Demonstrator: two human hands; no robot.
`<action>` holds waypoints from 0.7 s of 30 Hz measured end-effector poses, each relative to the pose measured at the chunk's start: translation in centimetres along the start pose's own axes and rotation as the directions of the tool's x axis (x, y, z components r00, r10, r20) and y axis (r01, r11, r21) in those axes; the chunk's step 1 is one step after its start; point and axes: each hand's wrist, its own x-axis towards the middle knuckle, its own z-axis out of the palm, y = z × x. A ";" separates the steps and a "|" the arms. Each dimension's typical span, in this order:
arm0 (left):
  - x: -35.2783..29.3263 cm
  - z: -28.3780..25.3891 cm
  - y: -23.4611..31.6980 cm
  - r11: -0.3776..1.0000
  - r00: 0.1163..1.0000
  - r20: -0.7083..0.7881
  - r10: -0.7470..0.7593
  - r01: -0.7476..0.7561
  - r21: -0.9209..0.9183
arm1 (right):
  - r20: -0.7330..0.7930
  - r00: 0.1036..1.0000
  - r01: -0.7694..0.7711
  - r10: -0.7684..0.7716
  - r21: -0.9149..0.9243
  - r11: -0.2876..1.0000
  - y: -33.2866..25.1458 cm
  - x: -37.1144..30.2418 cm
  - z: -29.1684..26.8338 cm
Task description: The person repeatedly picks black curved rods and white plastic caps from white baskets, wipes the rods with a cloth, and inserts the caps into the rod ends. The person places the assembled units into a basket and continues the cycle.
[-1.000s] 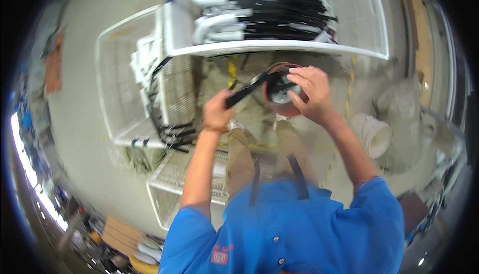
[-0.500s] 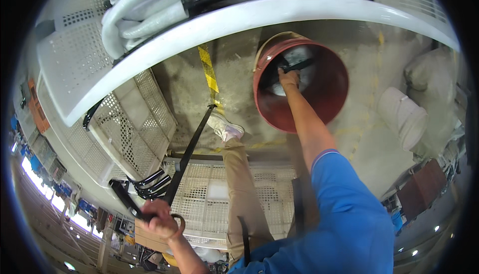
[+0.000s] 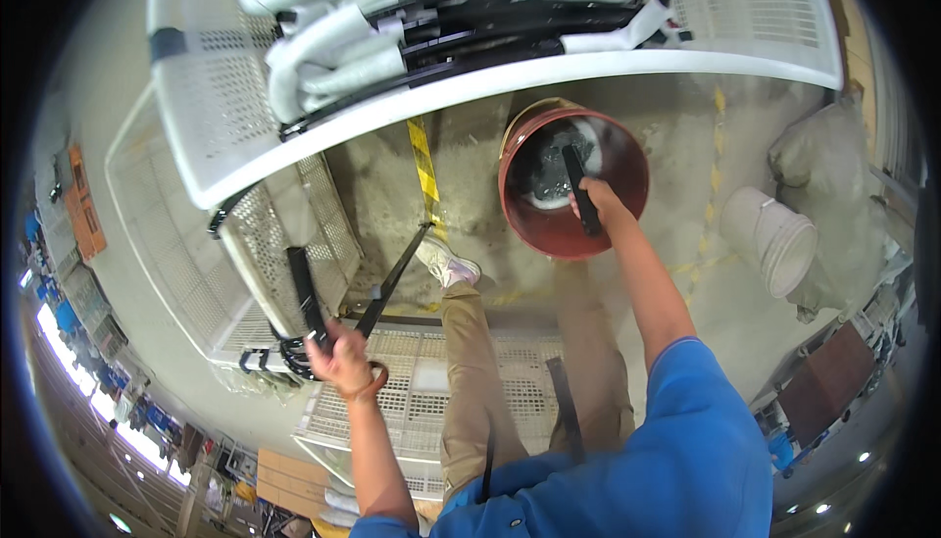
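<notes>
My right hand reaches down into a red bucket standing on the concrete floor and is closed on a short black handle over grey wet contents. My left hand is at the lower left, gripping the end of a long thin black bar that slants up toward my shoe. It is right beside a perforated white crate holding another black bar and a cluster of black parts.
A large white perforated tray filled with black and white tubes spans the top. A white bucket lies on its side at the right beside a grey sack. Yellow-black tape marks the floor. More white crates sit below.
A second ago both hands held the bar and bucket close together. Since then the bucket stands on the floor with my right hand in it, and my left hand moved the bar to the crate.
</notes>
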 end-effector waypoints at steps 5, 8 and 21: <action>-1.0 2.4 2.3 0.982 0.969 0.159 -0.191 0.188 0.033 | 0.190 0.952 0.300 -0.238 -0.451 0.841 -2.8 -18.0 -2.5; -2.8 2.3 7.0 0.922 0.943 0.322 0.080 -0.192 0.335 | 0.296 0.816 0.577 -0.497 -0.454 0.679 -2.7 -27.6 -4.9; -10.2 -2.4 33.5 0.854 0.710 0.603 0.364 -0.512 0.087 | 0.707 -0.058 0.789 -0.704 -0.400 -0.466 -8.3 -56.0 -3.7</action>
